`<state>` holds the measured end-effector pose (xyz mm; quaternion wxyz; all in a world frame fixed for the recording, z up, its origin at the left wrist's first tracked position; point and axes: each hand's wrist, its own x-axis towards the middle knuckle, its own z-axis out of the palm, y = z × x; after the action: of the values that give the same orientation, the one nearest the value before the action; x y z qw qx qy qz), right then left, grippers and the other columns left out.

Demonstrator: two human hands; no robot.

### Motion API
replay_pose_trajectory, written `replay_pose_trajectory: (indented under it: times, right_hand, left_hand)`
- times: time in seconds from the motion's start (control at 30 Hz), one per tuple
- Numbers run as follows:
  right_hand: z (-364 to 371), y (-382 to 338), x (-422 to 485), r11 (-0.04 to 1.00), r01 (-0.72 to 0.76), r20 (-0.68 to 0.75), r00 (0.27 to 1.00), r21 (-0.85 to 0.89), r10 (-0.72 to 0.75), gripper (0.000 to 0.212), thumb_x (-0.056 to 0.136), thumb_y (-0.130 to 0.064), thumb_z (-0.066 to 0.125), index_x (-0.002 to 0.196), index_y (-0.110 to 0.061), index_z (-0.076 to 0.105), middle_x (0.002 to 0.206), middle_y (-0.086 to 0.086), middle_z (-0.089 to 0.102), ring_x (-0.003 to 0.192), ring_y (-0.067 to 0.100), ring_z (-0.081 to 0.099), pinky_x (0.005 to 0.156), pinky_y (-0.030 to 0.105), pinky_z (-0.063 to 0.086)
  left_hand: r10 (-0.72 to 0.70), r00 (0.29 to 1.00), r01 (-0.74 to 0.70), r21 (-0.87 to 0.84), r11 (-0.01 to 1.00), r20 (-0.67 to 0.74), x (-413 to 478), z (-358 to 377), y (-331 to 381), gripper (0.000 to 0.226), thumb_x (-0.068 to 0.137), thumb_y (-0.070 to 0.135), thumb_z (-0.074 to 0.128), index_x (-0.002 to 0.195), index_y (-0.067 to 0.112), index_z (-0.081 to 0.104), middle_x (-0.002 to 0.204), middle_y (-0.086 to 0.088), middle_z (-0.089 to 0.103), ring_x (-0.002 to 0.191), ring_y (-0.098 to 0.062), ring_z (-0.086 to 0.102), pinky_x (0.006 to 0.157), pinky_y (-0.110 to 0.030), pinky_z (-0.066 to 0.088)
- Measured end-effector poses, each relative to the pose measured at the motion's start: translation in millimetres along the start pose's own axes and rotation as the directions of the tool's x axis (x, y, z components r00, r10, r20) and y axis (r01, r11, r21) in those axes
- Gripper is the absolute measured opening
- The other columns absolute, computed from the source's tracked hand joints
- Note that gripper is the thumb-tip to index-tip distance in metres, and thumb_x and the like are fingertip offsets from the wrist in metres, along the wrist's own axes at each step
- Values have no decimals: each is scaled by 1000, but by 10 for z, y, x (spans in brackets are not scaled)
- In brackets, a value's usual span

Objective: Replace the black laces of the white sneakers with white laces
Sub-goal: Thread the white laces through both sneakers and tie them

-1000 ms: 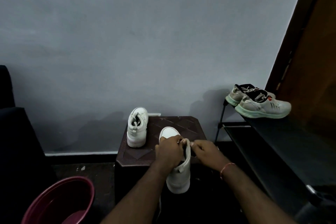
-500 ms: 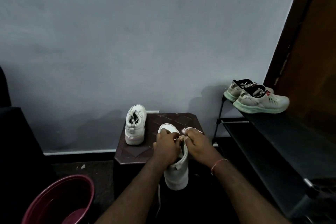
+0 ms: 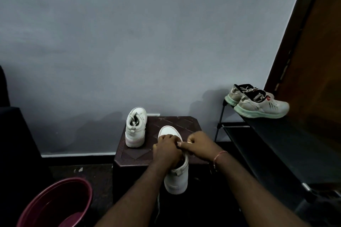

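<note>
Lower centre, head view: held sneaker (image 3: 177, 177), white, toe pointing away from the camera, front half on the dark stool (image 3: 177, 121), heel hanging off the near edge.
Left hand (image 3: 167, 150): fingers curled over the top of the held sneaker around the eyelet area, clamping it down.
Right hand (image 3: 200, 146): thumb and forefinger pressed together on a pale tip, likely the white lace (image 3: 189, 142), just beside the left fingertips.
Lace tail: thin pale strand seems to hang below the heel at bottom centre; too faint to be sure.
Black laces: none visible.
Left of centre: second sneaker (image 3: 135, 128) upright on the stool's far left corner, heel toward the camera, pale lacing showing; apart from the hands.
Handling, sneaker: judged light, with a stiff sole and a soft upper that gives under pressure; best held across the instep or by the heel collar so the eyelets stay exposed.
Handling, lace: judged limp, thin and slippery; pinch close to the hard tip or it will buckle at the hole.
Risk: heel overhang, could tip off if the left hand lets go.
Right of frame: worn running shoes (image 3: 258, 105) on a black rack (image 3: 276, 143).
Bottom left: maroon tub (image 3: 55, 204).
Right wrist: thread bracelet (image 3: 218, 155).
</note>
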<state>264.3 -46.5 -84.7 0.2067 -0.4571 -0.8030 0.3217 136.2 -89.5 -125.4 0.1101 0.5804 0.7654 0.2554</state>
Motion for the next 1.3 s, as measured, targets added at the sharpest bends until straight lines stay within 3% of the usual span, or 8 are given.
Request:
replay_pose_trajectory:
  times: [0.1,0.2,0.4,0.63,0.83,1.0,1.1,1.3]
  right_hand:
    - [0,-84,-78,864,-39,-45,996,502,71,35,87,-25,68,60,-5,58,51,10,53,48,19,39,46,25,29]
    - [60,-109,-119,736,-80,-71,983,673,172,39,90,-15,61,52,-11,52,44,2,48,44,16,34,45,23,24]
    - [146,-209,-82,543,-13,-215,910,840,355,43,86,-9,57,46,-7,44,36,4,38,32,12,31,36,17,22]
    - [-60,-40,140,803,-45,-309,909,594,280,37,90,-18,59,56,-9,67,59,9,67,51,14,57,47,20,41]
    - [-662,285,44,386,58,-261,827,920,498,22,92,-17,55,74,-8,62,61,2,65,47,5,59,42,14,42]
    - [-711,233,-41,632,21,-347,850,775,396,26,89,-16,63,64,-9,61,51,1,56,42,12,45,44,19,32]
    - [-640,186,62,936,-40,-468,858,350,212,38,79,-19,75,46,-12,56,43,1,48,44,15,40,48,24,32]
    - [-290,53,264,985,-173,-439,886,-23,146,21,68,-25,76,80,-18,60,91,10,65,87,28,60,77,33,50]
  left_hand:
    - [-56,998,55,-25,998,-21,37,18,-5,33,85,25,51,116,32,61,129,9,53,129,-16,36,99,-39,34]
    - [-97,995,96,-74,993,-7,97,11,-4,34,84,22,51,113,33,64,128,9,56,130,-14,36,101,-37,32]
    - [-139,990,137,-174,975,1,136,56,-49,32,81,19,53,104,33,68,126,3,56,128,-14,40,101,-35,30]
    - [-118,993,119,-121,986,17,154,11,-27,37,82,17,50,113,29,68,126,0,59,132,-16,36,103,-37,29]
    - [-148,989,145,-98,985,-23,141,-19,48,35,84,19,49,109,30,71,119,2,65,128,-19,42,101,-37,34]
    - [-189,982,186,-164,969,-4,209,-88,100,33,82,19,50,104,29,72,117,3,66,121,-23,50,99,-36,37]
    - [-154,986,168,-293,941,71,276,-137,17,38,68,28,49,95,26,75,103,0,72,102,-23,65,91,-35,50]
    - [-156,988,117,-698,707,8,224,8,-199,43,56,41,64,95,25,69,100,-8,70,89,-22,69,83,-45,57]
